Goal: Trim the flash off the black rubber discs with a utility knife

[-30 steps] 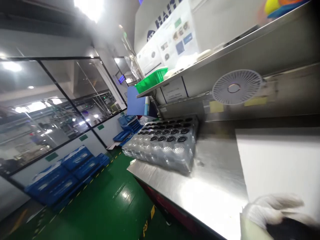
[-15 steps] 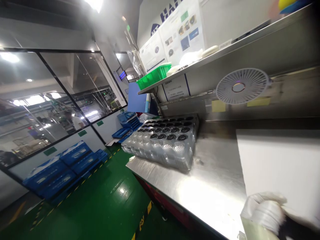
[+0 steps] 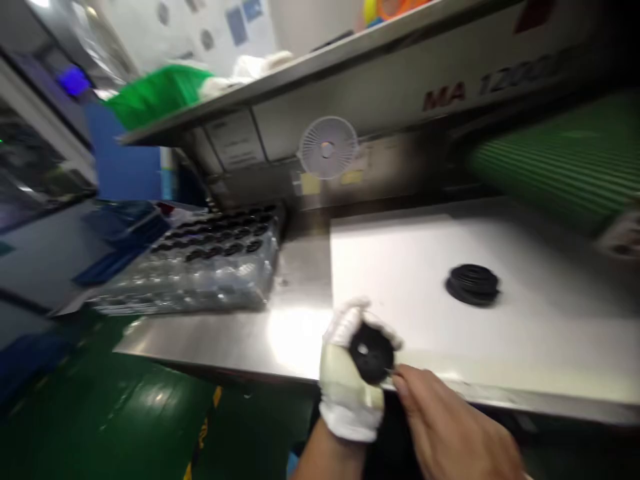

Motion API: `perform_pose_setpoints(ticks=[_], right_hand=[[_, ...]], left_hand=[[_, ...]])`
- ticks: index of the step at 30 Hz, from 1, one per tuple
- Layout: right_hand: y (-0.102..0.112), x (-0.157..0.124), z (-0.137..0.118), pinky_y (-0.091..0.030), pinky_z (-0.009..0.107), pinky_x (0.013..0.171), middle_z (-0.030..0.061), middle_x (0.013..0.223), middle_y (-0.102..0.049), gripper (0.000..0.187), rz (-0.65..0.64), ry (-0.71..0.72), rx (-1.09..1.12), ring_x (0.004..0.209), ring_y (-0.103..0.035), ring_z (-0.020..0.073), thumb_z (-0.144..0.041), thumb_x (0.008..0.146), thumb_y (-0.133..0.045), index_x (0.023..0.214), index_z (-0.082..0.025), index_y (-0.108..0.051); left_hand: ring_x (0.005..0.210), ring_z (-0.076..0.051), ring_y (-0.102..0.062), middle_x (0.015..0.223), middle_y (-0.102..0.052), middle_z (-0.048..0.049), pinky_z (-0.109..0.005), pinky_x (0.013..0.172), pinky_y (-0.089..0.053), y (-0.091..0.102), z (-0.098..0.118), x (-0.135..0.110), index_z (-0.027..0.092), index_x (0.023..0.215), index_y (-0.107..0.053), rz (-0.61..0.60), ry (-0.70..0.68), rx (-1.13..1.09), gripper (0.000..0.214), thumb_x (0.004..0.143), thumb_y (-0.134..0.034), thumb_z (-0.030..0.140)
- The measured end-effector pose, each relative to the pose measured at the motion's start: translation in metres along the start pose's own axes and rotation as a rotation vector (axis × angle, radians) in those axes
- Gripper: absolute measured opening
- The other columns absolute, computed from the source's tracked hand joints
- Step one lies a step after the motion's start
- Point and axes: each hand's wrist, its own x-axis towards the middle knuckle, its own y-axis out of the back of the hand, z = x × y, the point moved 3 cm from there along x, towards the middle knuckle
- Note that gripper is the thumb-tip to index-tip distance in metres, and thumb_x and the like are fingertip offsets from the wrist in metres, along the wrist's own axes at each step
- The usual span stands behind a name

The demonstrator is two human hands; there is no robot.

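My left hand (image 3: 345, 373), in a white glove, is wrapped round a black round disc-like part (image 3: 371, 353) just in front of the bench edge. A small bright spot shows on the part's dark face. My right hand (image 3: 445, 417) is bare and pinched at the part's lower right rim. A thin light sliver shows by its fingertips, too blurred to name. Behind the hands, a black ribbed stack of round parts (image 3: 473, 285) sits on the white sheet (image 3: 400, 267).
A clear plastic tray (image 3: 240, 283) with several black round parts stands left on the metal bench (image 3: 300, 267). A small white fan (image 3: 328, 148) is under the shelf (image 3: 340, 57), which bears a green bin (image 3: 155, 93). A green ribbed surface (image 3: 560, 157) slopes at right.
The view has swung right and down. The black part, my bare right hand and the black stack have come into sight, and my gloved left hand now shows nearer the middle.
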Motion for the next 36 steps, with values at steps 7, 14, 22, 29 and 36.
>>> perform_pose_setpoints(ticks=[7, 14, 22, 29, 36], right_hand=[[0.003, 0.008, -0.013, -0.030, 0.030, 0.059, 0.0008, 0.072, -0.056, 0.037, -0.106, -0.107, 0.074, 0.062, -0.054, 0.0175, -0.029, 0.105, -0.025, 0.088, -0.021, -0.056], [0.012, 0.006, -0.001, -0.024, 0.031, 0.057, -0.0017, 0.070, -0.052, 0.035, -0.073, -0.161, 0.018, 0.058, -0.048, 0.0159, -0.030, 0.105, -0.026, 0.084, -0.022, -0.052], [0.004, 0.005, -0.010, -0.024, 0.030, 0.056, -0.0005, 0.070, -0.052, 0.034, -0.051, -0.129, 0.053, 0.058, -0.048, 0.0157, -0.027, 0.104, -0.028, 0.083, -0.021, -0.052], [0.011, 0.008, -0.002, -0.025, 0.031, 0.057, -0.0018, 0.071, -0.052, 0.035, -0.070, -0.141, 0.040, 0.059, -0.049, 0.0160, -0.029, 0.105, -0.027, 0.085, -0.022, -0.054], [0.012, 0.007, 0.000, -0.025, 0.031, 0.057, -0.0018, 0.070, -0.052, 0.033, -0.050, -0.154, 0.002, 0.059, -0.049, 0.0161, -0.029, 0.105, -0.027, 0.084, -0.022, -0.053]], left_hand=[[0.082, -0.018, -0.062, 0.083, -0.063, -0.0046, -0.039, 0.082, -0.051, 0.009, -0.001, -0.005, 0.017, 0.104, -0.064, 0.042, -0.056, 0.065, 0.025, 0.079, -0.062, 0.018], [0.068, -0.017, -0.059, 0.071, -0.060, -0.0045, -0.036, 0.069, -0.053, 0.009, 0.000, -0.003, 0.013, 0.100, -0.065, -0.003, 0.062, 0.070, 0.024, 0.078, -0.058, 0.017], [0.065, -0.011, -0.058, 0.069, -0.058, 0.0017, -0.029, 0.073, -0.054, 0.010, -0.011, 0.002, 0.019, 0.097, -0.067, 0.127, -0.101, -0.035, 0.019, 0.078, -0.066, 0.018], [0.089, -0.029, -0.063, 0.090, -0.066, -0.0131, -0.049, 0.081, -0.052, 0.006, -0.004, -0.006, 0.011, 0.116, -0.062, -0.013, 0.087, 0.138, 0.039, 0.078, -0.057, 0.019], [0.066, -0.014, -0.060, 0.069, -0.059, -0.0015, -0.030, 0.065, -0.054, 0.007, -0.007, 0.001, 0.015, 0.100, -0.067, 0.035, -0.014, 0.074, 0.022, 0.079, -0.064, 0.017]])
